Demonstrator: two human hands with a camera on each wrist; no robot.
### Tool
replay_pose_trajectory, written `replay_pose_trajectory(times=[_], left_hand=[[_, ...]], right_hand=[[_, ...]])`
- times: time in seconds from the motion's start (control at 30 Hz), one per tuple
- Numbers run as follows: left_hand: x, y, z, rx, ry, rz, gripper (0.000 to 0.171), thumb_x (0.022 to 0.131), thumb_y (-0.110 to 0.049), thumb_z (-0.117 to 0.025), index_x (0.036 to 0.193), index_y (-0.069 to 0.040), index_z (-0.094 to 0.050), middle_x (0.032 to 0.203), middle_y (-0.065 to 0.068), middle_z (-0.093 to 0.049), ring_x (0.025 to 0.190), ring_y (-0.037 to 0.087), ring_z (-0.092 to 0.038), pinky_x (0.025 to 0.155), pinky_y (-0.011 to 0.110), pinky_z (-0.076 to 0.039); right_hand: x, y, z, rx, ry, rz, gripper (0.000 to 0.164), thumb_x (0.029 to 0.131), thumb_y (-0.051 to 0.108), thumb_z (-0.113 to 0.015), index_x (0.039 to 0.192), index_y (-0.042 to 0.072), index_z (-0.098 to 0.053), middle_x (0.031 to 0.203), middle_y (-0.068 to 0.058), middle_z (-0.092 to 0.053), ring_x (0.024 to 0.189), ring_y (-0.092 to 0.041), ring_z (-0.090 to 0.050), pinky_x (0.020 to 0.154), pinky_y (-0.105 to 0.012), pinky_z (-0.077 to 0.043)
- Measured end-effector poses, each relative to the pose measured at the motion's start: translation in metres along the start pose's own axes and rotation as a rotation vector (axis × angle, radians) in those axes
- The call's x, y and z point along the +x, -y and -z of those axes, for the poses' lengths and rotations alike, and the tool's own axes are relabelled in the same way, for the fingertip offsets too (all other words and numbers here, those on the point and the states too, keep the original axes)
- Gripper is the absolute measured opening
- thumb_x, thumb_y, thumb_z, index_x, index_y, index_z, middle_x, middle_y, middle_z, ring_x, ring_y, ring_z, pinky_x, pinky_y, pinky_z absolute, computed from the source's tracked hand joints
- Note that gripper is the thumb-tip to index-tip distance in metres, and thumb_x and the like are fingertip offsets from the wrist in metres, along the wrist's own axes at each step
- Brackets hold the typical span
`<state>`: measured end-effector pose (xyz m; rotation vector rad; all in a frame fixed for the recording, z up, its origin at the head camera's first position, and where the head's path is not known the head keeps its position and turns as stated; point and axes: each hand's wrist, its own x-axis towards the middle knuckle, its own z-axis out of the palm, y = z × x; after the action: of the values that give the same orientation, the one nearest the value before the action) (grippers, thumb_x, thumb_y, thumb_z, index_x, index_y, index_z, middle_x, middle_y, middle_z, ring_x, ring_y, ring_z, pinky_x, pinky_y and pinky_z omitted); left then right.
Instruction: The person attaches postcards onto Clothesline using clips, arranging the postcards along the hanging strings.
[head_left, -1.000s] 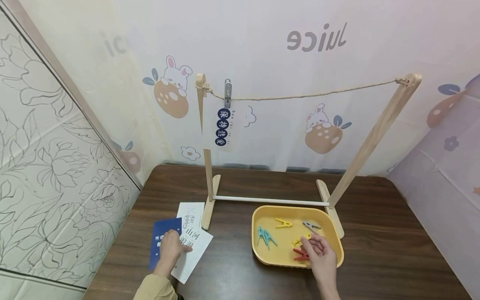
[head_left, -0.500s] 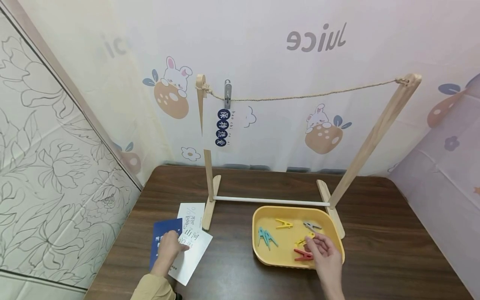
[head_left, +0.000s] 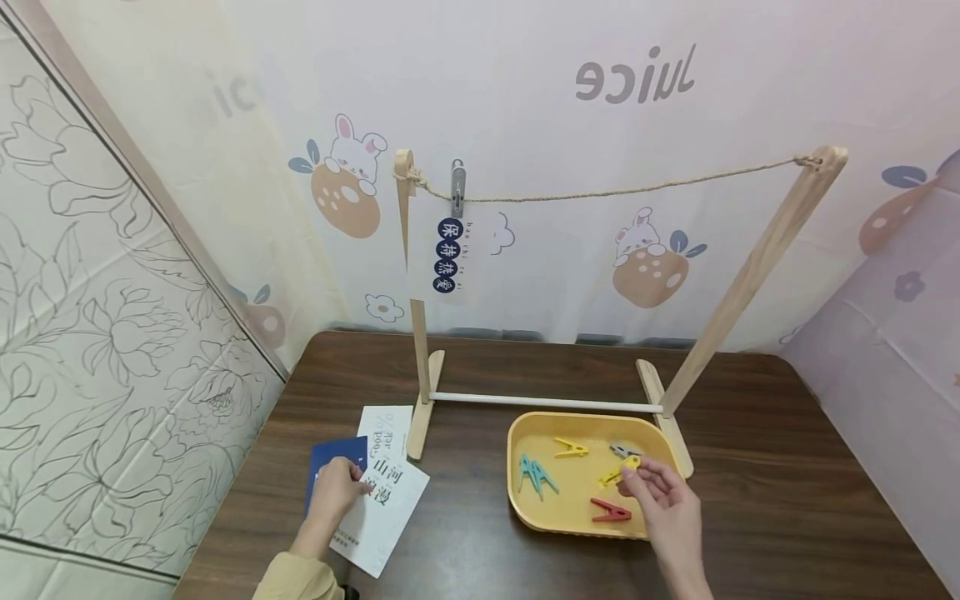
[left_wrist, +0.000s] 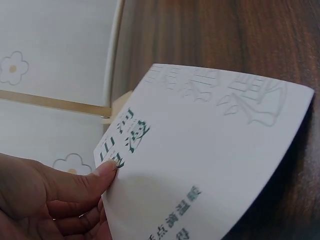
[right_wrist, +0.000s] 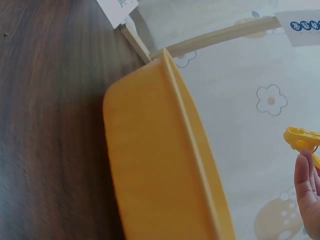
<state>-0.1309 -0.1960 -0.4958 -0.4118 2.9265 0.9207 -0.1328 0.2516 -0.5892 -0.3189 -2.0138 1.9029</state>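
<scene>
In the head view my left hand (head_left: pixel 333 493) pinches the edge of a white card (head_left: pixel 375 525) with dark lettering. The left wrist view shows the thumb over that card's printed face, its far end tilted up off the table. A blue card (head_left: pixel 321 457) and another white card (head_left: pixel 388 417) lie partly beneath. My right hand (head_left: pixel 671 507) holds a yellow clothespin (head_left: pixel 621 469) between thumb and fingers, over the yellow basin (head_left: pixel 521 504). Inside the basin lie a second yellow clothespin (head_left: pixel 572 448), a red clothespin (head_left: pixel 611 511), teal clothespins (head_left: pixel 536 475) and a grey clothespin (head_left: pixel 622 451).
Behind the basin stands a wooden frame (head_left: pixel 738 300) with a rope (head_left: pixel 600 194) strung across its top. Near the rope's left end a grey clip (head_left: pixel 458 190) holds a hanging card (head_left: pixel 446 258). A white rod (head_left: pixel 540 403) joins the frame's feet.
The right hand has moved a little right and up with the yellow clothespin, uncovering the red one. The left hand has drawn its white card slightly, showing more lettering.
</scene>
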Motion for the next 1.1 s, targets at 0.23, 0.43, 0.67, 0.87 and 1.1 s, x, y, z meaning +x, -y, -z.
replay_pose_trajectory(times=[0.23,0.43,0.67,0.87,1.1], left_hand=[[-0.006,-0.007,0.008,-0.056,0.027,-0.01,0.016,0.064,0.001,-0.074,0.065,0.0,-0.059,0.061,0.004,-0.053,0.057,0.016,-0.049,0.05,0.027,-0.04],[-0.015,-0.019,0.014,-0.082,0.004,-0.07,0.015,0.064,0.001,-0.075,0.064,-0.002,-0.06,0.059,0.001,-0.054,0.056,0.013,-0.048,0.049,0.025,-0.038],[-0.022,-0.034,0.018,-0.127,-0.012,-0.126,0.013,0.066,0.0,-0.074,0.066,-0.002,-0.061,0.06,0.0,-0.054,0.056,0.011,-0.048,0.049,0.023,-0.037],[-0.031,-0.047,0.02,-0.207,-0.064,-0.2,0.011,0.067,-0.002,-0.074,0.066,-0.002,-0.063,0.061,0.0,-0.057,0.055,0.009,-0.049,0.049,0.022,-0.039],[-0.038,-0.063,0.014,-0.339,-0.121,-0.259,0.01,0.067,-0.002,-0.074,0.067,-0.003,-0.064,0.063,0.002,-0.06,0.057,0.01,-0.055,0.052,0.021,-0.045]], right_hand=[[0.004,0.044,0.006,0.094,0.217,0.211,0.028,0.083,0.007,-0.061,0.108,-0.003,-0.053,0.089,-0.016,-0.061,0.072,-0.023,-0.062,0.064,-0.026,-0.05],[0.01,0.081,0.006,0.078,0.311,0.272,0.031,0.08,-0.01,-0.057,0.11,-0.01,-0.049,0.094,-0.022,-0.056,0.079,-0.025,-0.061,0.067,-0.028,-0.05],[-0.012,0.186,-0.017,0.042,0.373,0.371,0.027,0.076,-0.018,-0.057,0.102,-0.015,-0.051,0.091,-0.006,-0.06,0.08,-0.01,-0.059,0.066,-0.018,-0.048],[-0.013,0.223,-0.023,-0.09,0.376,0.444,0.029,0.073,-0.021,-0.058,0.1,-0.013,-0.054,0.089,-0.003,-0.061,0.079,-0.008,-0.059,0.064,-0.017,-0.048],[-0.005,0.247,-0.028,-0.141,0.414,0.539,0.032,0.072,-0.019,-0.06,0.102,-0.01,-0.055,0.089,-0.007,-0.062,0.079,-0.009,-0.059,0.064,-0.017,-0.048]])
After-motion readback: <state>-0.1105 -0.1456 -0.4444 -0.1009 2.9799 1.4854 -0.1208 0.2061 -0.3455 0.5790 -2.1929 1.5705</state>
